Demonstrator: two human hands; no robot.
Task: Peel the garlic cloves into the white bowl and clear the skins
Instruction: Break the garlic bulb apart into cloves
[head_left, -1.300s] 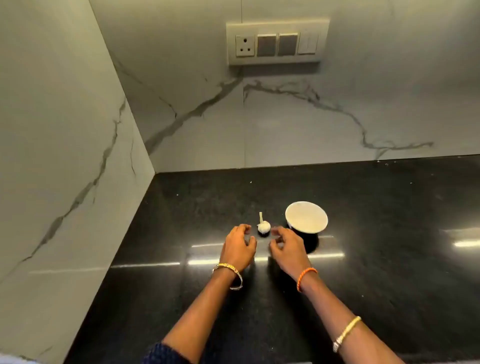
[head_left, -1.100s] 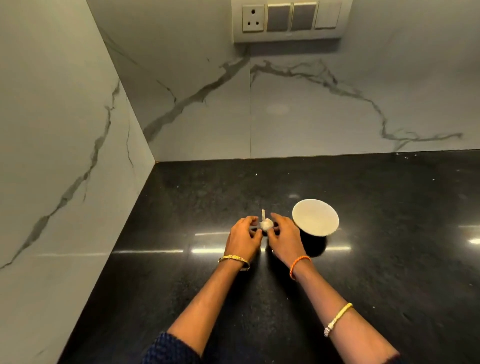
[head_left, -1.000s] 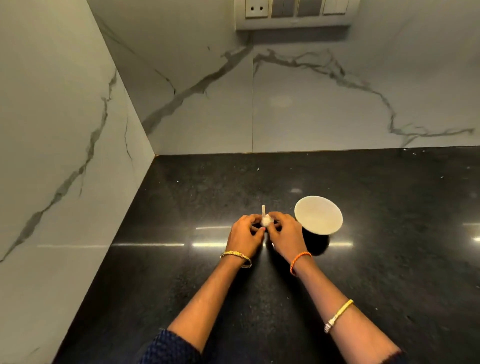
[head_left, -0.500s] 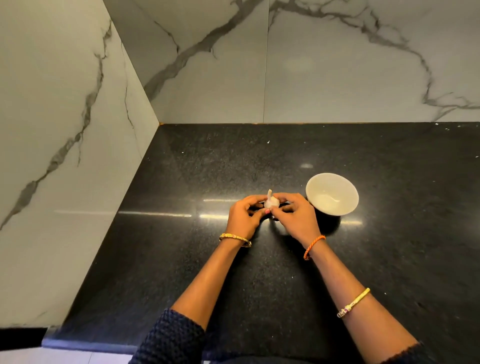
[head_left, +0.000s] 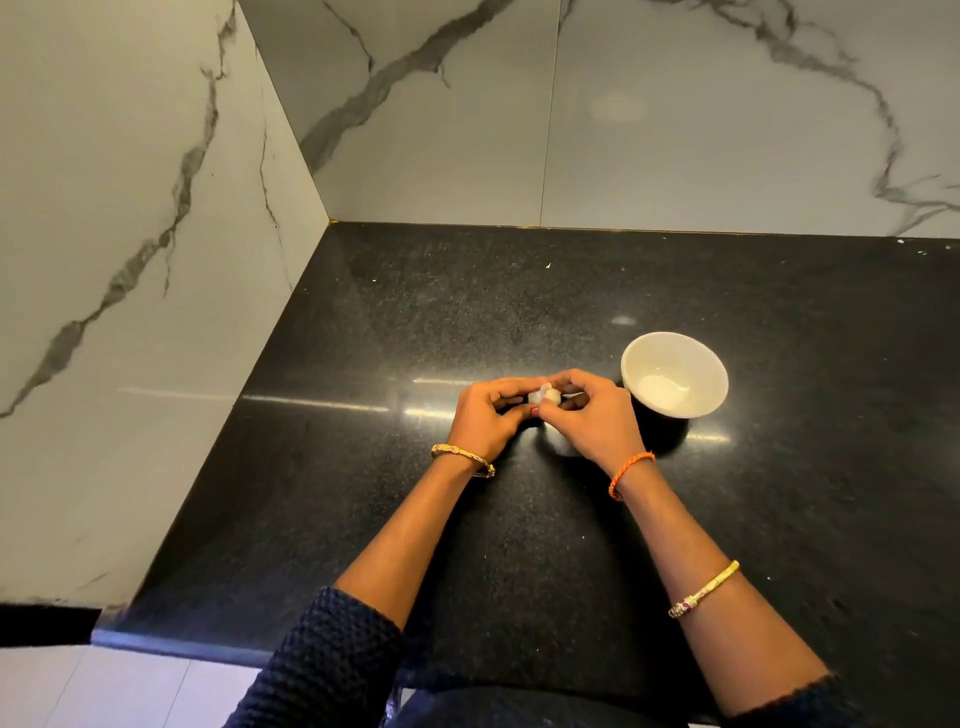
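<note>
One garlic bulb (head_left: 544, 396), two hands gripping it, one white bowl (head_left: 674, 373)

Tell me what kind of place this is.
Most likely a home kitchen: a polished black granite countertop in a corner of marble-look wall tiles, with a white bowl and a garlic bulb held in both hands.

Both arms reach forward, forearms converging — hands meet at center. Left hand (head_left: 485, 415) curled, fingers bent inward, pinching with the thumb. Right hand (head_left: 592, 415) mirrors it, fingertips (head_left: 563, 383) arched over the top. Both grips closed tight, knuckles up, wrists roughly level.
</note>
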